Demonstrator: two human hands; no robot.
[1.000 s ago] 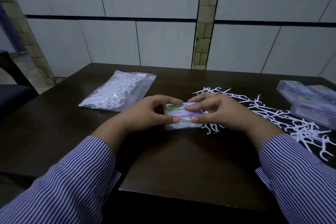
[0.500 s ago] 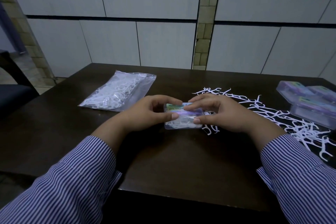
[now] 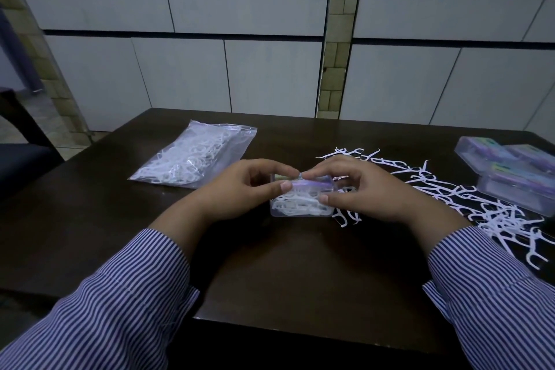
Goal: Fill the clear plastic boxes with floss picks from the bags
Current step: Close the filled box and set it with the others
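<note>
Clear plastic box (image 3: 301, 203), small rectangular, packed with white floss picks, purple-labelled lid partly raised, sits on dark wooden surface (image 3: 285, 273) between both hands. Left hand (image 3: 240, 186) and right hand (image 3: 360, 189) each pinch it, thumb and fingers. Loose picks (image 3: 468, 204) scattered right of right hand; crinkly clear bag (image 3: 195, 159) beyond left hand.

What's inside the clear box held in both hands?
White floss picks show through the clear box. Its lid and the fingers hide the upper part, so fullness is unclear.
</note>
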